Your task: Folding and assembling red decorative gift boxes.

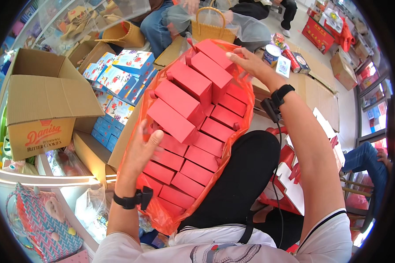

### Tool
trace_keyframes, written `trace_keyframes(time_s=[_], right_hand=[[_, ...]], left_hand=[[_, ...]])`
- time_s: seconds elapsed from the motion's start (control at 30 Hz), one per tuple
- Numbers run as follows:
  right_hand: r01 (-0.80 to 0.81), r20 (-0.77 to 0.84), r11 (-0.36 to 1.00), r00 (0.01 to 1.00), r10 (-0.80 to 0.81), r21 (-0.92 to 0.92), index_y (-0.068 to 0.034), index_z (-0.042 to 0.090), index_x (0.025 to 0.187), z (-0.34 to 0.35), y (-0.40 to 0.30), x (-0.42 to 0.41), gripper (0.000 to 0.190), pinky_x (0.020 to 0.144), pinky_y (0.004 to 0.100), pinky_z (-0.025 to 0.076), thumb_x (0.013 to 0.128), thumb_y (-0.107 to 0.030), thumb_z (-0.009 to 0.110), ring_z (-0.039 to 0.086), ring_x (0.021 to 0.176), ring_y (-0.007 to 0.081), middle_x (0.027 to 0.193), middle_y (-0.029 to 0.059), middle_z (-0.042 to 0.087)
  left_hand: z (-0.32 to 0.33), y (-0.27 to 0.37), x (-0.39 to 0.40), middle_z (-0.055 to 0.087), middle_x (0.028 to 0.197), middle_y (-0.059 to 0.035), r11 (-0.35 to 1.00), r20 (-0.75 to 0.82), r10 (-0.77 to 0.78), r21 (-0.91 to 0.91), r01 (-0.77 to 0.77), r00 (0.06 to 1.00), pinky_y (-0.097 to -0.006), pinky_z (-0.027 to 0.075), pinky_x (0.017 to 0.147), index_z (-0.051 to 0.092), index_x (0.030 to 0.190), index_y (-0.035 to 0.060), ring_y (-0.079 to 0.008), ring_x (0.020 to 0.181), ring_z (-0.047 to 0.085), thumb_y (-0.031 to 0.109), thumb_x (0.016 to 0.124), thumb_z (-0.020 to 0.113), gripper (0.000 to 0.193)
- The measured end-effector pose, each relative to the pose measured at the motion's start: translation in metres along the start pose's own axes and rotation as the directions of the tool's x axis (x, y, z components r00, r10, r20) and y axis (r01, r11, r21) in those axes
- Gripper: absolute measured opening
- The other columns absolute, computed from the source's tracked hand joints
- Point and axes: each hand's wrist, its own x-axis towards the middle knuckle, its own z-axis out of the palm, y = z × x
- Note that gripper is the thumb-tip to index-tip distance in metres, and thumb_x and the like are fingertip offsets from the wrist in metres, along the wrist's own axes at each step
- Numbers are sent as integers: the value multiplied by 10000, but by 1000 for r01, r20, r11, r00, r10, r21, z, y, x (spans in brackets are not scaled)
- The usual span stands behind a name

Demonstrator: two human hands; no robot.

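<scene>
A translucent red plastic bag [248, 98] lies open before me, packed with small red cardboard boxes [176, 161] in rows. On top of these rows several more red boxes [181, 82] form a slanted upper layer, some with a red ribbon loop at one end. My left hand [144, 144] is beside the left edge of the bag, fingers apart and slightly blurred, close to the nearest upper box [172, 120]. At the far right rim of the bag is my right hand [250, 64], its thumb over the end of the farthest upper box [215, 52]; contact is unclear.
To the left stand an open Danisa carton [49, 128] and a carton [92, 154] of blue-and-white boxes [118, 77]. Woven baskets [214, 28] and seated people are beyond the bag. A can [271, 54] stands on flattened cardboard [312, 88]. A cable [276, 184] hangs from my right wrist.
</scene>
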Motion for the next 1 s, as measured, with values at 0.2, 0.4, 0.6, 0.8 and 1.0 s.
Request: trace_keyframes(time_s=[0.2, 0.4, 0.6, 0.8, 1.0], right_hand=[[7, 124, 995, 992, 5, -96, -96, 397, 1541, 0, 3, 17, 931, 944, 487, 552, 862, -678, 658, 582, 1263, 357, 1448, 198, 538], [119, 216, 987, 972, -94, -105, -154, 511, 1454, 6, 1, 36, 593, 894, 411, 555, 993, -521, 572, 628, 1107, 195, 1265, 52, 631], [152, 194, 988, 970, -146, -18, -143, 559, 1408, 8, 2, 58, 463, 883, 379, 545, 1033, -413, 544, 624, 1068, 176, 1236, 50, 630], [138, 27, 989, 990, -140, 54, -98, 562, 1395, 10, 11, 65, 507, 884, 374, 544, 1033, -452, 536, 633, 1055, 188, 1251, 66, 629], [152, 22, 988, 988, -153, 35, -44, 494, 1457, 7, 22, 40, 745, 935, 395, 534, 970, -601, 576, 575, 1249, 243, 1383, 130, 579]], left_hand=[[46, -2, -6, 403, 1510, -266, 968, 154, -29, -244, 67, 988, -393, 644, 633, 104, 1603, 29, -361, 995, 726, 615, 930, 643, 1043], [68, -6, 2, 386, 1509, -280, 864, 125, -12, -498, 73, 992, -442, 650, 712, 100, 1571, -46, -421, 1078, 689, 568, 924, 678, 1063], [95, 8, 1, 413, 1483, -205, 782, 79, 54, -623, 7, 995, -450, 634, 819, 244, 1529, -13, -424, 1155, 655, 507, 987, 601, 832], [103, 7, 2, 455, 1443, -201, 821, 33, 19, -571, 3, 999, -424, 638, 777, 246, 1519, -32, -408, 1150, 660, 519, 998, 588, 833], [70, -14, 9, 489, 1421, -171, 951, -53, 39, -305, -53, 998, -354, 620, 708, 298, 1542, -4, -276, 1033, 661, 583, 1004, 542, 833]])
